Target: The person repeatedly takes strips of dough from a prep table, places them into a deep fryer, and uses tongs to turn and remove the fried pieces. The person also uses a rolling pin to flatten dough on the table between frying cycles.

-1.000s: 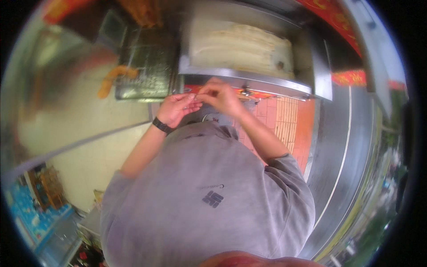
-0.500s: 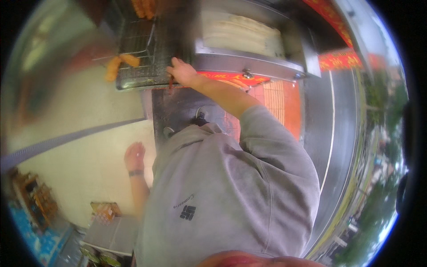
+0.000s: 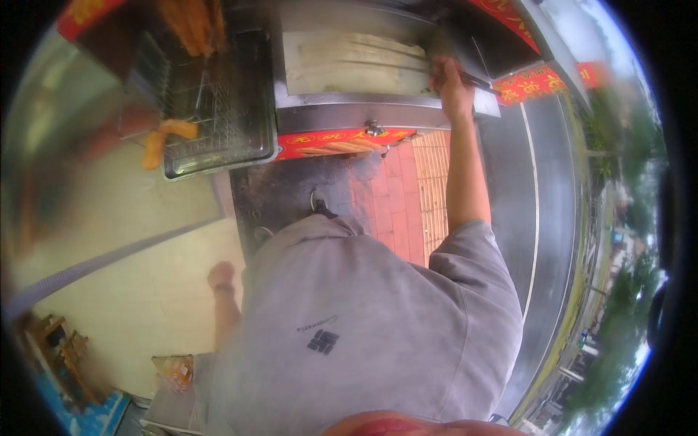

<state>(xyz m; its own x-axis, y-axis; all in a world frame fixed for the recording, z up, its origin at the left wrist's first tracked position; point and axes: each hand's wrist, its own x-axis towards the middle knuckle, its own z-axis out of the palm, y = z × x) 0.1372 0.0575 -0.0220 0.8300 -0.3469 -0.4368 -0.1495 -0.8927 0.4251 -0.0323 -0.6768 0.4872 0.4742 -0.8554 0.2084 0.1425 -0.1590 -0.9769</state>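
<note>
My right hand (image 3: 454,91) is closed on a pair of long dark chopsticks (image 3: 476,80), raised over the right end of a steel trough (image 3: 327,116). The chopsticks reach across the trough's pale, blurred contents (image 3: 323,65), which I cannot make out clearly. My left hand (image 3: 220,275) hangs low at my left side, small and blurred, so its fingers are unclear. Left of the trough is a metal tray with a wire rack (image 3: 256,134), with golden fried dough sticks (image 3: 156,145) resting on its near left corner. More fried sticks (image 3: 189,22) stand behind them.
Red printed banners (image 3: 538,87) hang around the stall front. Brick paving (image 3: 385,196) lies below, and a road (image 3: 509,189) with trees runs along the right. At lower left stand a grey counter (image 3: 167,407) with a package, and a wooden rack (image 3: 65,349).
My hands were together at the middle, then separated. My right hand went to the tray, then moved right over the trough with chopsticks in it. My left hand dropped to my side.
</note>
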